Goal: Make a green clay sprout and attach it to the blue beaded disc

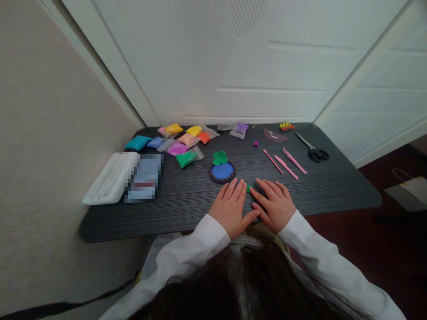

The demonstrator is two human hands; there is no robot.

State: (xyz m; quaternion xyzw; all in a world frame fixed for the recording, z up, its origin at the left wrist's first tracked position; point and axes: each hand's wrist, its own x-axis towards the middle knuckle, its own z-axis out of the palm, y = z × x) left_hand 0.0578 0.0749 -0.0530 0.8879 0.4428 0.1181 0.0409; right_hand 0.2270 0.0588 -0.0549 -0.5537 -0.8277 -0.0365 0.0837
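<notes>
A small lump of green clay [248,189] lies on the dark table between the index fingertips of both hands. My left hand [232,205] rests flat, fingers stretched out, its index finger beside the lump. Across from it, my right hand [272,201] is spread with its index fingertip touching or nearly touching the clay. Just beyond my left fingertips sits a blue clay disc [223,171] ringed with dark brown balls. A green four-lobed clay leaf [220,158] stands at the disc's far edge.
Several bags of coloured clay [187,156] lie at the back left, near a white tray [111,180]. To the right are pink modelling tools [286,166], black-handled scissors [317,154], a clear half-round plate [275,136] and a purple clay bit [255,144]. A white door [207,62] stands behind the table.
</notes>
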